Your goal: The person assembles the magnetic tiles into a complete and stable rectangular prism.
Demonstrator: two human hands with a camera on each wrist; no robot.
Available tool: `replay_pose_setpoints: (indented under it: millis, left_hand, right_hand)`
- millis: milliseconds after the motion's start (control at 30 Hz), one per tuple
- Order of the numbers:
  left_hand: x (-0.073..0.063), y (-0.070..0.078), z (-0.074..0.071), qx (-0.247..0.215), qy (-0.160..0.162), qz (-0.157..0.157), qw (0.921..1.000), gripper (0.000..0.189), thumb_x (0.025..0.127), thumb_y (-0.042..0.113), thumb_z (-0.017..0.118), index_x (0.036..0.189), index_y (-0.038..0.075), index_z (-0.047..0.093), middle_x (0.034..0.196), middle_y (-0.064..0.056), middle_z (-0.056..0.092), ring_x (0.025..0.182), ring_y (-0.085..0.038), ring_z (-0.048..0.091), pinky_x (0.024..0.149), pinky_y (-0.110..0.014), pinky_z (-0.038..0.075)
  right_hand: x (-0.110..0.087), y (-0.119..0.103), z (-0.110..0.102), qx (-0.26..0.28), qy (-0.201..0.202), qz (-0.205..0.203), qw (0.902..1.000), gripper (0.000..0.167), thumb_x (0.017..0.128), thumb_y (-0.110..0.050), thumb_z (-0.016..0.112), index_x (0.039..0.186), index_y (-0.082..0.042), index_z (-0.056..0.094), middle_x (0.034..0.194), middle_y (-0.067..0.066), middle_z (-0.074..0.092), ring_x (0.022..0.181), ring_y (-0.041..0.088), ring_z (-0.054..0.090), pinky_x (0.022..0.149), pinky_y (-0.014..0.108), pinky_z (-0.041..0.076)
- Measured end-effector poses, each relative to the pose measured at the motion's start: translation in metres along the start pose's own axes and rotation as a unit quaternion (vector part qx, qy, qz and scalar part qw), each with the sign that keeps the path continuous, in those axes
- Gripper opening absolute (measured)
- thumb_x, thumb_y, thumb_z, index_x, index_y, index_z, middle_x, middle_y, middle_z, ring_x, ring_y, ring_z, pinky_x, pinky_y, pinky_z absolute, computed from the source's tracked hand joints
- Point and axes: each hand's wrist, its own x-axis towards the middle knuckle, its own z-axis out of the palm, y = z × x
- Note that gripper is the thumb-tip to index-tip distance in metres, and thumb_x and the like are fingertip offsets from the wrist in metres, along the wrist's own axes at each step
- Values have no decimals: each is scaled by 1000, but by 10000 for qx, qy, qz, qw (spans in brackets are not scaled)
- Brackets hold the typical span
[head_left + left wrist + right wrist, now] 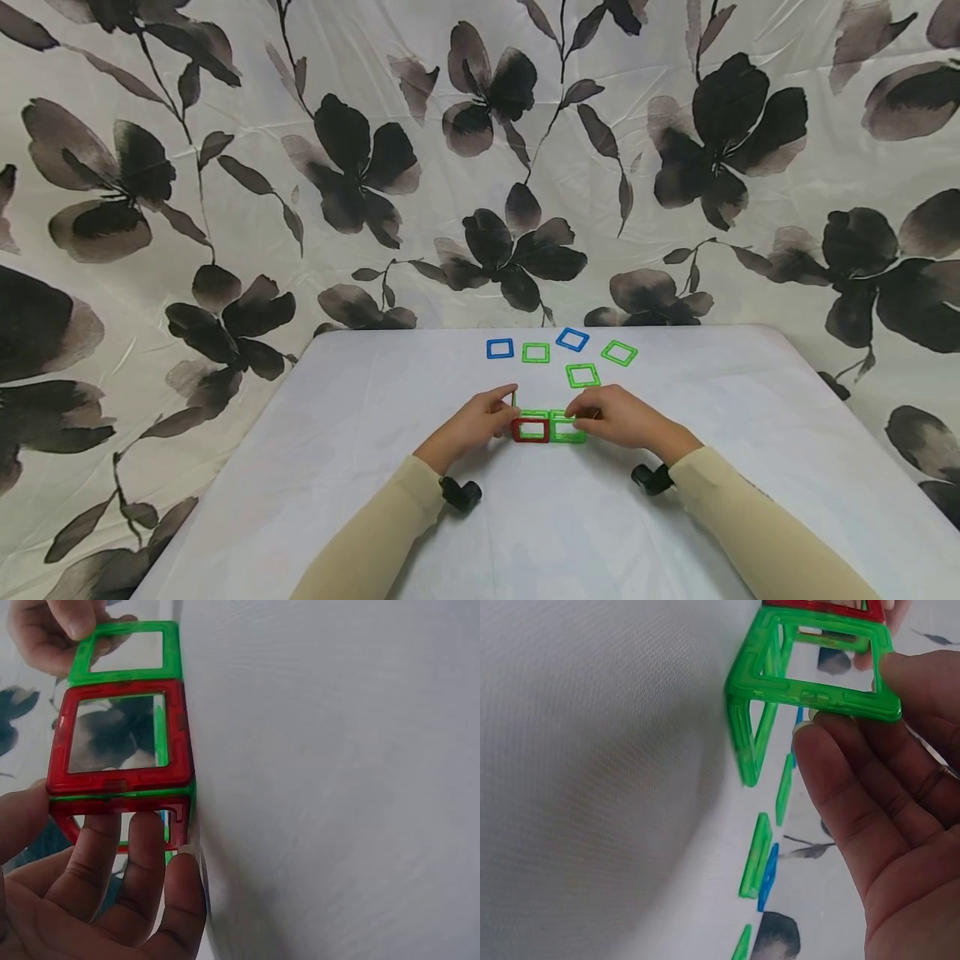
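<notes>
Nearest, two pale yellow fabric sleeves reach in from the lower edge, a small black camera at the left wrist, another at the right. On to the hands, and both are busy! The left hand has its thumb and bent fingers around the left end of a little see-through structure, fingertips up against a translucent red plastic square frame on that side. Across from it, the right hand, fingers curled, thumb close to the fingertips, only a narrow gap there, takes the outer edge of a translucent green plastic square frame.

And between them, the front of the build: another red plastic square frame on the left, that green one edge to edge beside it, more green edges showing behind. It all sits on the white-covered table, between the two hands.

Further out, loose on the cloth: a green square frame lies closest, just beyond the right hand. Past it, a blue square frame at left, then a second loose green one, a tilted blue one and a tilted green one. Behind everything hangs a white cloth with grey-black flowers.
</notes>
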Motion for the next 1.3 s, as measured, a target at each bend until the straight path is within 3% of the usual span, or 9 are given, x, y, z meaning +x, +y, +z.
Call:
replay_pose_setpoints:
  millis: [400,633,833,1033,1300]
  left_hand:
    - [15,2,-12,359,-536,81,9979,57,97,36,57,149,25,39,107,-1,63,90,-21,59,74,-32,45]
    - [25,-1,-16,237,-772,185,9966,56,97,35,58,149,27,40,109,-2,63,93,-20,59,87,-35,47]
    - [28,0,-18,196,-670,13,9976,53,93,41,61,143,30,46,112,1,67,94,-22,60,92,-43,45]
    - [36,0,-20,28,-451,-166,9988,32,91,37,64,121,26,58,105,2,70,90,-23,60,87,-41,43]
    - [45,2,-22,-72,-409,0,9991,24,91,34,66,109,20,65,100,1,72,88,-22,61,89,-38,43]
  right_hand:
    - [-2,-1,4,374,-1,114,9992,20,91,-21,67,110,-17,70,91,-11,68,79,5,57,73,24,50]
    - [-3,-5,7,528,-48,160,9985,19,91,-21,67,110,-19,69,85,-11,66,75,6,56,70,23,50]
    - [-2,-7,12,552,-85,155,9983,20,92,-23,67,111,-19,68,82,-11,64,74,6,55,68,23,48]
    - [0,-13,18,588,-80,147,9981,22,92,-23,66,113,-19,67,84,-10,64,74,6,55,68,23,49]
    - [1,-21,22,623,-142,193,9978,25,91,-21,64,116,-19,66,85,-11,63,77,7,58,71,25,51]
